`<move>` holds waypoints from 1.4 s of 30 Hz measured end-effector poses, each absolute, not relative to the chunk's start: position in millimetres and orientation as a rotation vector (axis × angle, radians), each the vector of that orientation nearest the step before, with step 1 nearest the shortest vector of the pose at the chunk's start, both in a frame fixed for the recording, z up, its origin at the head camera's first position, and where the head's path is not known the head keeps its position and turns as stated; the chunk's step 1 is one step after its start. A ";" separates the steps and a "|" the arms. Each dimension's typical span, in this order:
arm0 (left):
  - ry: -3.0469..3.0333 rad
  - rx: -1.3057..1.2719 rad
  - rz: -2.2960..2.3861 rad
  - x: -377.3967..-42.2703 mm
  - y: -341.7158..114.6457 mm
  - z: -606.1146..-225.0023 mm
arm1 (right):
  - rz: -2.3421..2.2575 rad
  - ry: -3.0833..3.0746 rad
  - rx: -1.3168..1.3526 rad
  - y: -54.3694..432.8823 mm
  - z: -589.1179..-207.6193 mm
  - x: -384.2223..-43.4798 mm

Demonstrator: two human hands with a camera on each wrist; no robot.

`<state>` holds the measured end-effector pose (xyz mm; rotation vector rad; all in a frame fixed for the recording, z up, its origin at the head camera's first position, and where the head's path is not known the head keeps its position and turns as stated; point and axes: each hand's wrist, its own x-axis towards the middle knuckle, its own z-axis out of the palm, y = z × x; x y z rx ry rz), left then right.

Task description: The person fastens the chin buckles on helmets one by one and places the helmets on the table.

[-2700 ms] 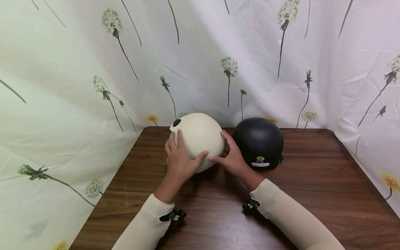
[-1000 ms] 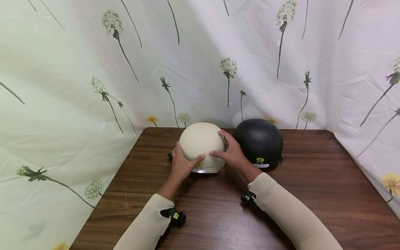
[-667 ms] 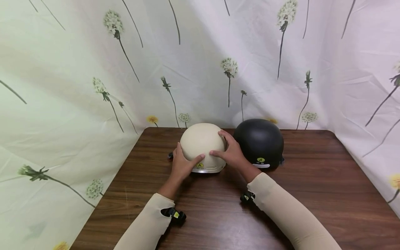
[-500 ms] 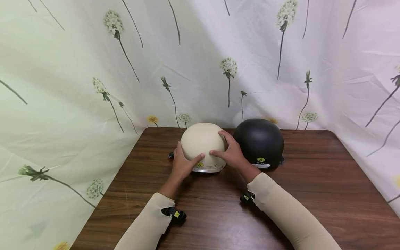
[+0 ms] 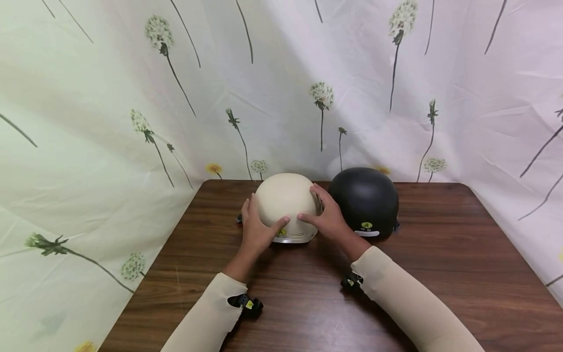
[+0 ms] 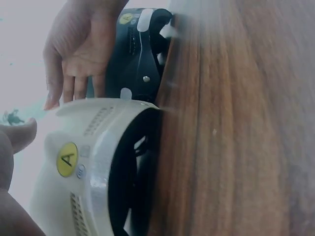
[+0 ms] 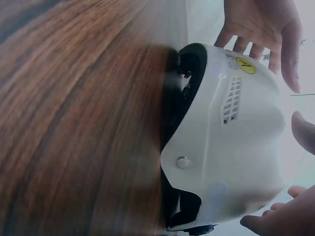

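A cream helmet (image 5: 286, 198) sits dome up on the brown wooden table (image 5: 299, 308), its silver rim strip and yellow "A" sticker facing me. My left hand (image 5: 257, 232) lies along its left side, thumb over the front, fingers nearly straight. At its right side is my right hand (image 5: 330, 217), thumb and fingers spread wide at the shell. The right wrist view shows the cream helmet's (image 7: 246, 147) vents and rivet, with its lower edge down at the tabletop. A black helmet (image 5: 364, 200) with a matching sticker stands just right of my right hand.
A white cloth backdrop (image 5: 281, 107) printed with dandelions hangs behind the table and along its sides. Black straps with small devices (image 5: 250, 305) show at both wrists. A dark buckle (image 5: 239, 219) sticks out left of the cream helmet.
The cream helmet, earlier held up and tilted, has come down upright onto the table. Lately my right hand has shifted slightly right and my left fingers have loosened from the shell. The black helmet stays put.
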<state>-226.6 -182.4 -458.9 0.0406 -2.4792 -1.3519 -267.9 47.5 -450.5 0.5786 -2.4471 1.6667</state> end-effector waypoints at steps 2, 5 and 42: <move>-2.462 0.022 -1.324 -225.5 -180.1 -456.5 | 1.672 -2.436 0.591 50.0 -448.0 -265.2; -2.424 -0.022 -1.285 -222.7 -175.0 -452.0 | 1.676 -2.429 0.623 54.1 -444.8 -262.1; -2.302 -0.377 -1.509 -200.7 -80.1 -428.0 | 1.596 -2.275 0.680 147.5 -433.5 -221.8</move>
